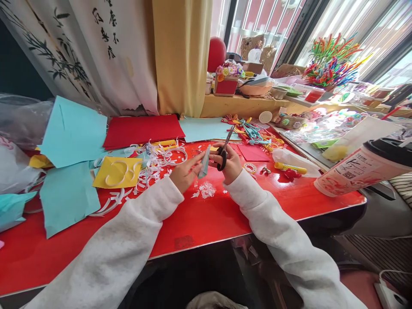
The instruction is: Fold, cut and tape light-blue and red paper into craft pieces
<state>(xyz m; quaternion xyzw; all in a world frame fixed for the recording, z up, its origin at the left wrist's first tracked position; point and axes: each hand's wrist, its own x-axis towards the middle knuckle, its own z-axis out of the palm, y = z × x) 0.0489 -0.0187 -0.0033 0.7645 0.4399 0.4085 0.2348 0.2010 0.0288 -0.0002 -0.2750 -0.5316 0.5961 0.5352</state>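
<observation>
Above the red table, my left hand (187, 172) is closed on a narrow folded piece of light blue paper (204, 163) held upright. My right hand (232, 165) grips a pair of scissors (222, 155) by its black handles, the blades pointing up and away from me. Fingertips of the right hand are close to the folded paper; whether they touch it I cannot tell. Below both hands lies a small heap of white paper scraps (206, 190). Left of them, a yellow sheet (116, 172) carries curved white strips, beside a white ring (175, 156).
Light blue sheets (71, 197) cover the table's left side, with red sheets (141, 128) behind. Light blue flower-like cutouts (254, 132) lie at the back. On the right are a yellow tube (290, 168) and a tilted pink cup (360, 167) with a black lid.
</observation>
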